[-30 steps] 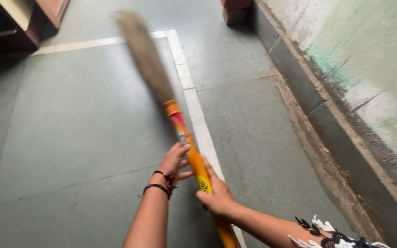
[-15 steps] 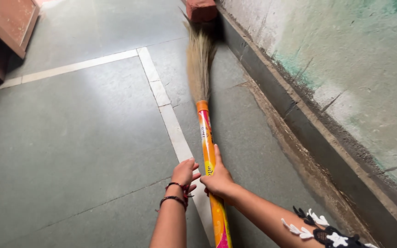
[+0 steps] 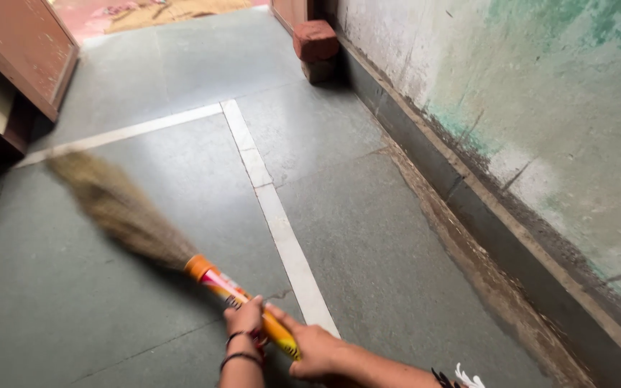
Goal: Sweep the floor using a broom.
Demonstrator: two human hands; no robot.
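**Q:** While both hands are on it, where is the broom and how does it lie?

**A:** The soft grass broom with an orange and yellow plastic handle (image 3: 181, 248) slants from the lower middle of the view up to the left. Its tan bristle head is blurred and spreads low over the grey-green stone floor (image 3: 368, 237); whether the tips touch the floor cannot be told.

**Q:** How are the hands holding it?

**A:** The left hand (image 3: 244, 318) is curled fully round the handle, fingers closed on it, with dark bangles at the wrist. The right hand (image 3: 315, 350) sits just behind it, nearer the body, also wrapped shut round the handle, thumb lying along the top. The two hands are almost touching.

**Q:** What lies around the broom?

**A:** Just right of the hands a pale inlaid strip (image 3: 282, 230) runs up the floor and meets a second strip that crosses leftward. Well to the right, a dark raised skirting ledge (image 3: 468, 208) follows the foot of a worn wall with peeling green and white paint (image 3: 540, 108); dusty brown dirt lies along the ledge. At the far end, against the wall, sits a red brick (image 3: 315, 41). On the upper left is the corner of a reddish wooden piece of furniture (image 3: 23, 50).
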